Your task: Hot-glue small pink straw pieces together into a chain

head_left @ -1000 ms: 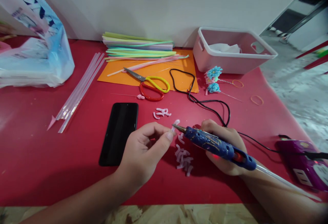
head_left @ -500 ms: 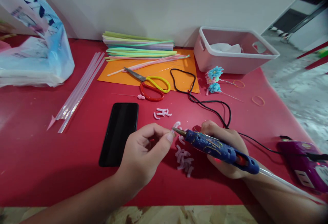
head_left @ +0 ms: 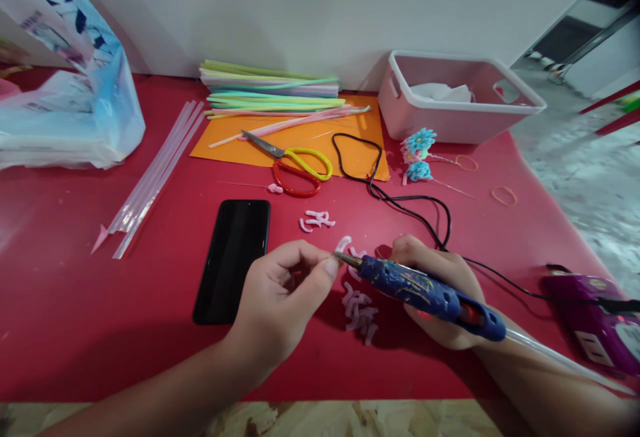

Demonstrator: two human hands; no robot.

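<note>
Over the red desk: left hand holds a short pink piece, pinched between its fingers.
Glue gun: held by the right hand, fingers wrapped around.
Nozzle: lower than one second before, now beside the left fingertips.

One glue gun, one phone, one basket

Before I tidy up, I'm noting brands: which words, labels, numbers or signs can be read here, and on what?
"EN": large dark letters on the plastic bag; the letters beside them are too creased or cut off to be sure.
Smaller print on the bag: too small to read.
Markings on the purple device: too blurred to read.
</note>
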